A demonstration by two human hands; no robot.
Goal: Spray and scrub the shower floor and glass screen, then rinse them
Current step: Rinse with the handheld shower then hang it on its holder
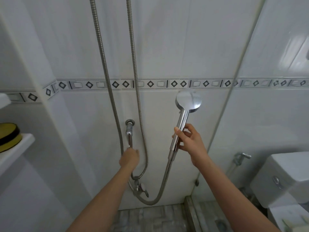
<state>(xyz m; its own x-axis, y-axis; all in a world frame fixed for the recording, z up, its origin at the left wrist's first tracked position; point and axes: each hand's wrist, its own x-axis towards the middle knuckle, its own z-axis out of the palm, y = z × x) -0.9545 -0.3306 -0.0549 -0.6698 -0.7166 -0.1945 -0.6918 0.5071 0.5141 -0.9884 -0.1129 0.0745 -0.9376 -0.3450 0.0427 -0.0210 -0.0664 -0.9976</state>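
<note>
While the right hand (190, 143) grips the chrome handle of the handheld shower head (188, 101), disc raised and turned to the tiled wall, the left hand (129, 158) closes its fingers on the lower end of the wall tap lever (129, 138); this looks like starting water for the rinse; no spray shows. Better to tip the head down at the shower floor (150, 218), low in view, before the lever turns; open it gently so the metal hose (164, 180) does not kick; then sweep the glass screen (250, 123), on the right, from the top downward; finish on the floor.
</note>
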